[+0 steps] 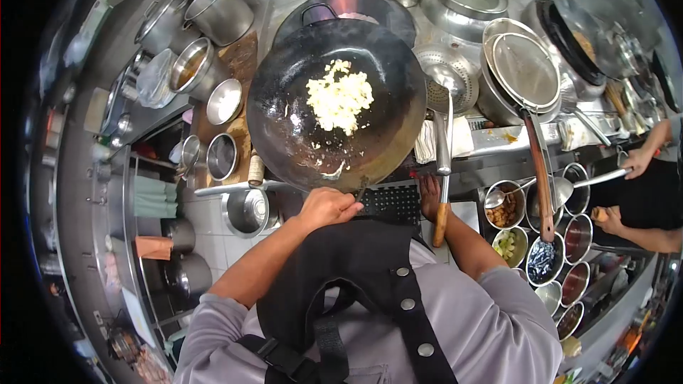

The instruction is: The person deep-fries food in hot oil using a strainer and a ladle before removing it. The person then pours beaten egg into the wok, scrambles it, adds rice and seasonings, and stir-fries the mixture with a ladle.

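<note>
A large black wok [284,131] is tilted toward me, with pale yellow scrambled egg [340,96] in its middle and a few scraps lower down. At its near rim my left hand [327,208] is closed around what looks like the wok's handle; the grip is partly hidden. My right hand [430,198] is at the stove's front edge, its fingers stretched out and holding nothing visible. Just beside it are a long-handled ladle [449,80] with a wooden grip and a perforated strainer [466,96] under the ladle's bowl.
Fine-mesh sieves [526,71] rest on a pot at the right. Several ingredient bowls [506,203] stand below them. Another person's hand [640,160] holds a ladle [605,177] there. Steel pots [220,11] stand at the left, and another wok [398,11] lies behind mine.
</note>
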Demonstrator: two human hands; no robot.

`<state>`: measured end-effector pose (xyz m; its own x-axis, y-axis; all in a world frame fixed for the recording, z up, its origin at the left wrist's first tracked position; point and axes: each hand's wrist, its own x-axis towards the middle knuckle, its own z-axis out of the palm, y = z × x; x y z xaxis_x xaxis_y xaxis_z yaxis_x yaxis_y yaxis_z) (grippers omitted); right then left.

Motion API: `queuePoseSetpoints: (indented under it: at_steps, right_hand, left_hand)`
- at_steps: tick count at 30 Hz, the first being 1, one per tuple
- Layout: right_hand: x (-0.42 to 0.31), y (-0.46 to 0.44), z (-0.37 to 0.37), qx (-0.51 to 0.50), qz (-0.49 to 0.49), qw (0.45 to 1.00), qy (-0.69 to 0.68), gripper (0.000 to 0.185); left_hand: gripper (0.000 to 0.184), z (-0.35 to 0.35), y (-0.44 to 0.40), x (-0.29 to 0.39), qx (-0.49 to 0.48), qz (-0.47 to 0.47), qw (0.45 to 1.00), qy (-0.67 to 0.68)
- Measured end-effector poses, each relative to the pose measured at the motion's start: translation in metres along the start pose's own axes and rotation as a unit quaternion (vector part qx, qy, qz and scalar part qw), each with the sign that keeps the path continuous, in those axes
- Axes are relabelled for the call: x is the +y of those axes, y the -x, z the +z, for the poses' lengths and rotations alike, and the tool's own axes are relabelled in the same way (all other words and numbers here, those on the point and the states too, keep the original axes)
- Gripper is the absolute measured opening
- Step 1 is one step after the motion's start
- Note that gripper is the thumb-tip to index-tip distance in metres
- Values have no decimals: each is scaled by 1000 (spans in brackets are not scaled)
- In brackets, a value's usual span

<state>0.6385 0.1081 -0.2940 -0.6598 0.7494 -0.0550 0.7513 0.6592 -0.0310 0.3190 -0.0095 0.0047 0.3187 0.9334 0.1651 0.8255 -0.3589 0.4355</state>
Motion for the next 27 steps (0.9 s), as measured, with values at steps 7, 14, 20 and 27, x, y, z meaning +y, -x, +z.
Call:
queuePoseSetpoints:
  at_steps: [7, 14, 20, 27]
  right_hand:
    - [30, -26, 162, -109, -38, 947, 300, 63]
    - [-2, 22, 8, -72, 217, 890, -393, 74]
    - [-27, 182, -2, -239, 274, 873, -324, 68]
    - [-154, 400, -9, -135, 545, 768, -308, 59]
  left_hand:
    - [36, -6, 7, 26, -6, -37, 999, -9]
    - [33, 5, 14, 27, 11, -26, 999, -45]
    - [34, 3, 17, 17, -25, 7, 999, -29]
    - [22, -10, 49, 21, 121, 214, 963, 113]
